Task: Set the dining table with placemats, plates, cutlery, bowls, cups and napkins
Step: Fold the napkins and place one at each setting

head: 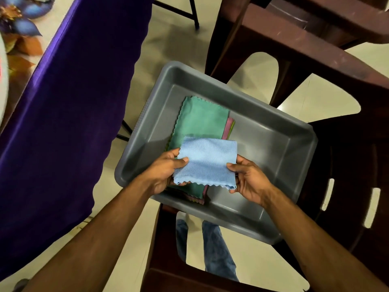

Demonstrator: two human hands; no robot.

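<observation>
**Blue napkin held over the bin, table to the left**

The left hand (166, 169) and right hand (248, 178) each pinch one side edge of a folded, ribbed light-blue cloth napkin (207, 162). It hangs flat between them, above the green napkin stack (200, 121) in a grey plastic bin (273, 148). The purple-draped dining table (69, 102) lies to the left, nearer the left hand.

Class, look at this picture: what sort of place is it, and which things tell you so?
Probably a home dining area: a table draped in purple cloth, brown plastic chairs on a tiled floor, and a grey tub of folded napkins.
</observation>
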